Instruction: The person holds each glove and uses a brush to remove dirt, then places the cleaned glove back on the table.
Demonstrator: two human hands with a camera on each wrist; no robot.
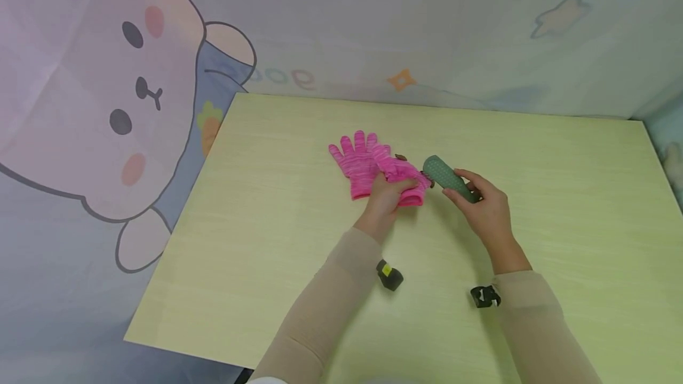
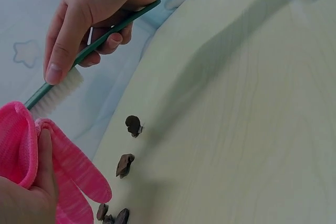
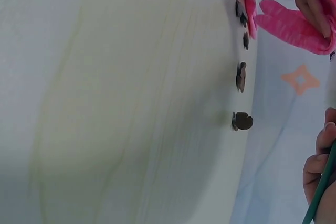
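Observation:
A pink knit glove is gripped in my left hand, the thumb pressed against its cuff. The second pink glove lies flat, fingers pointing away, just left of it. Between the thumb and fingers of my right hand is a green brush. Its white bristles face downward in the left wrist view, and the brush's far end overlaps the held glove's edge there. Several small dark brown lumps lie on the table beyond the held glove.
The pale yellow-green table ends at a back edge against a printed curtain. A cartoon bear print covers the left side. Black cameras are worn at both wrists, and shadows of the arms fall on the tabletop.

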